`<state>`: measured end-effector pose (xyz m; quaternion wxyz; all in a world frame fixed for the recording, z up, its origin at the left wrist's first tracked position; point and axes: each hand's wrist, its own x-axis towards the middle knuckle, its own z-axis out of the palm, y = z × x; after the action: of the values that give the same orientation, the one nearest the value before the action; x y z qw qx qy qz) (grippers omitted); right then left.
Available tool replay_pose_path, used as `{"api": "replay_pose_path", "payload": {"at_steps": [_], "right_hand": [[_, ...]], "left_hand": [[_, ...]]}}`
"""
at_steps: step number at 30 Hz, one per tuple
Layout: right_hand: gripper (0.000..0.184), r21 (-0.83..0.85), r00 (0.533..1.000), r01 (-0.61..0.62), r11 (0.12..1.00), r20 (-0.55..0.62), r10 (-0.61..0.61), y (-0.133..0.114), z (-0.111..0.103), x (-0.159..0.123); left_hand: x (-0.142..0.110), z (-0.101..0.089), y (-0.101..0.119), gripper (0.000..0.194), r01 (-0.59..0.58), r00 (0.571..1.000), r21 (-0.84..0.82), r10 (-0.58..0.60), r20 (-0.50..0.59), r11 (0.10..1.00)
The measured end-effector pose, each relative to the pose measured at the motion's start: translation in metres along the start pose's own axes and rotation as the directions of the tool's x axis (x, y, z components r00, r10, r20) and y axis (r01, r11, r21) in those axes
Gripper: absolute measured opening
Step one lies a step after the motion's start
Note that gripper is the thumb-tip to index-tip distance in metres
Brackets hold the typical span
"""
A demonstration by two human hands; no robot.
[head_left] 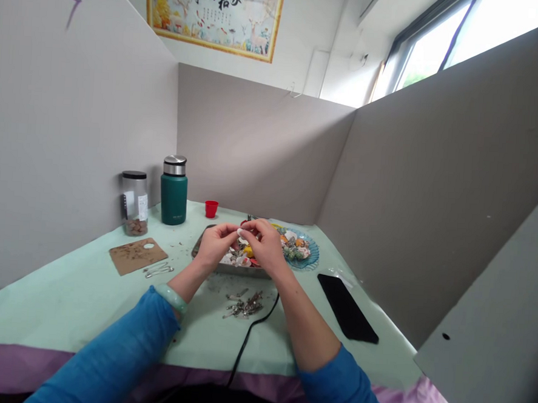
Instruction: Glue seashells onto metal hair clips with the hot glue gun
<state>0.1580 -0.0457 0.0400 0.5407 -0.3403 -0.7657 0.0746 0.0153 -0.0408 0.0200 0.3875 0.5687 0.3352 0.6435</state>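
Note:
My left hand (217, 245) and my right hand (264, 246) meet above a metal tray (241, 271), fingertips pinched together. Between them is a small white piece (240, 232), too small to make out its kind; both hands appear to grip it. The tray holds a mix of small white, yellow and red pieces, partly hidden by my hands. In front of the tray lies a pile of small metal clips or pin backs (245, 305). A blue glass plate (314, 253) with colourful small pieces stands just right of my right hand.
A green thermos (174, 196), a clear jar (134, 208) and a red cup (211, 209) stand at the back left. Brown cardboard (133, 257) and large safety pins (159, 270) lie left. A black phone-like slab (348, 310) lies right. A black cable (248, 336) crosses the front; partitions enclose the table.

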Motion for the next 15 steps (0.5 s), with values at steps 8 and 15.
{"api": "replay_pose_path", "payload": {"at_steps": [8, 15], "right_hand": [[0.012, 0.047, 1.0, -0.015, 0.999, -0.021, 0.016, 0.0059, 0.0021, -0.0014], [0.012, 0.051, 1.0, 0.019, 0.999, 0.002, -0.019, 0.0037, 0.001, -0.0022]], "left_hand": [[-0.0012, 0.0014, 0.0035, 0.029, 0.04, 0.999, -0.043, -0.039, 0.016, 0.998], [-0.0016, 0.0008, 0.0032, 0.031, 0.046, 0.999, -0.045, -0.045, 0.022, 0.998]]}}
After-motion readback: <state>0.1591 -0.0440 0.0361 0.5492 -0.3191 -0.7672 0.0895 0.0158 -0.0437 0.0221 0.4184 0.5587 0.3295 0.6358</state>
